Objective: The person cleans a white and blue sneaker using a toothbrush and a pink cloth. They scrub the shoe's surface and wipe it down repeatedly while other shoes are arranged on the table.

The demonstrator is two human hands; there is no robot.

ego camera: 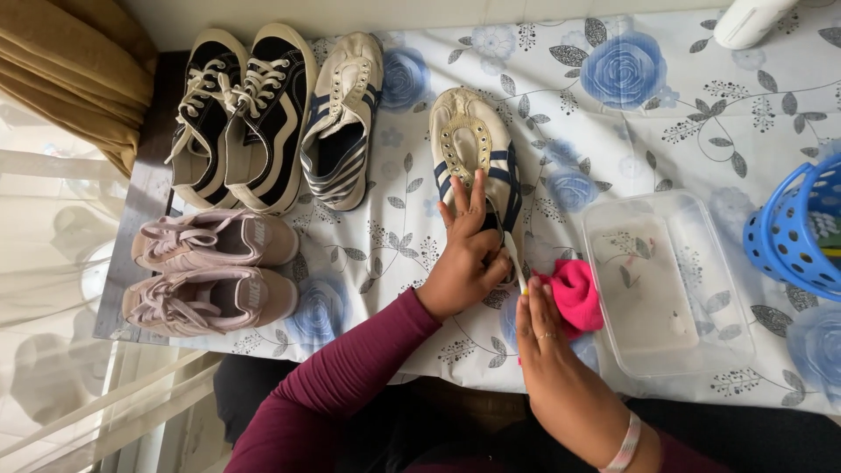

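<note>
View: a single head-worn camera, so no second view overlaps with it.
Position: above the table's near edge, over the person's own arms.
Facing: almost straight down onto the flowered tablecloth [666,131] (its far edge lies along the top of the frame).
Nearness: close; the left hand [464,254] and right hand [547,337] sit low in the centre, both forearms entering from the bottom edge.
Left margin: curtain [53,289] and floor beside the table.
Right margin: a blue basket [793,232], cut off by the frame.
</note>
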